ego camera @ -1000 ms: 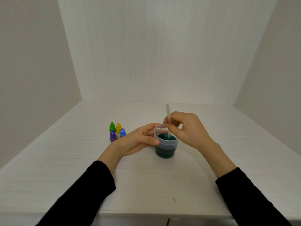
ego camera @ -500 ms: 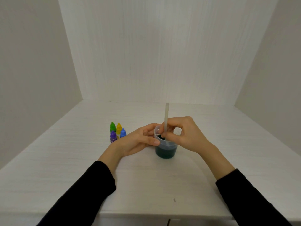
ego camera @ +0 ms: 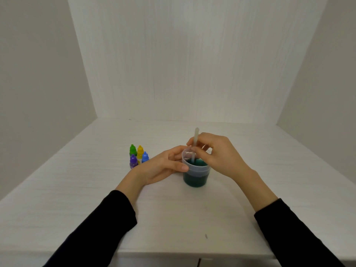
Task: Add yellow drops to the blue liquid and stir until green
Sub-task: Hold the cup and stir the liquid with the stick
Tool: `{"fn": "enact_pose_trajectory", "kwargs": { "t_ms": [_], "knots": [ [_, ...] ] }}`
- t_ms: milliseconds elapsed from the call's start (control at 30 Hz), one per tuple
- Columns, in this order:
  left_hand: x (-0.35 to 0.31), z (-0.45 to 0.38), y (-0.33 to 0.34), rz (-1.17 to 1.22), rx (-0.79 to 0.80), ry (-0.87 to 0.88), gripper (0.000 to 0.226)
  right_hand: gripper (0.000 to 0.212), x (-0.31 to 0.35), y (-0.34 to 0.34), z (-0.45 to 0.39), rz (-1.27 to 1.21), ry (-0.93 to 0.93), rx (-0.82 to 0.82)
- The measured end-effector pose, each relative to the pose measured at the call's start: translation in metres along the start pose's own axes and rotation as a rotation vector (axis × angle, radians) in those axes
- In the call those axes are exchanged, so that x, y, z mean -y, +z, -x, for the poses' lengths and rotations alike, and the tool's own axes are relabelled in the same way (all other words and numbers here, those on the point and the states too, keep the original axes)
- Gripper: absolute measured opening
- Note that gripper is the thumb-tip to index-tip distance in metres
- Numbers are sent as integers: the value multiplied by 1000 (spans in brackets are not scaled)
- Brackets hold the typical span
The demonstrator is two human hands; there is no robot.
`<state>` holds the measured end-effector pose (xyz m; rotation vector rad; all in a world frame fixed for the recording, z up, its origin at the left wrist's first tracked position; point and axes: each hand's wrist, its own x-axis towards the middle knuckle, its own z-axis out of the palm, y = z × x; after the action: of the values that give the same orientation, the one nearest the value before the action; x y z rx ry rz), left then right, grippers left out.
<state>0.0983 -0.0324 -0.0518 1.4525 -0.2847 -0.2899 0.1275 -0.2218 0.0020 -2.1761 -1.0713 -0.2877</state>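
While the left hand (ego camera: 161, 166) curls round the plastic cup (ego camera: 196, 173), teal-green liquid (ego camera: 198, 163) sits inside. Above the cup, the right hand (ego camera: 217, 153) pinches the stir stick (ego camera: 195, 143) between thumb and fingers.

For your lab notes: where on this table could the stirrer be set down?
Bare table lies between the sleeves, nearer than the cup, and right of the right hand. It is crowded left of the cup: the left hand and four dropper bottles.

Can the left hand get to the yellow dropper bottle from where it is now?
Probably yes: the left hand grips the cup, and the yellow dropper bottle stands just beyond its wrist with bare table between.
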Motion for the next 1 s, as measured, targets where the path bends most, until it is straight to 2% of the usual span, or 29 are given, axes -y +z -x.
{"fn": "enact_pose_trajectory", "kwargs": {
  "t_ms": [167, 367, 567, 667, 800, 1000],
  "knots": [
    [1, -1, -2, -41, -6, -5, 62, 12, -2, -5, 1, 93, 4, -24],
    [1, 0, -2, -52, -1, 1, 64, 26, 3, -8, 6, -157, -20, 13],
    [1, 1, 0, -36, 3, 13, 70, 8, 2, 0, 4, -236, -1, 60],
    [1, 0, 0, -31, 6, 15, 72, 10, 3, 2, 3, -263, 10, 37],
    [1, -1, 0, -11, 8, 22, 75, 11, 2, 4, 1, -201, 39, 27],
    [1, -1, -1, -9, 3, -2, 67, 16, 0, -1, 0, -22, -16, 12]
  ]
}}
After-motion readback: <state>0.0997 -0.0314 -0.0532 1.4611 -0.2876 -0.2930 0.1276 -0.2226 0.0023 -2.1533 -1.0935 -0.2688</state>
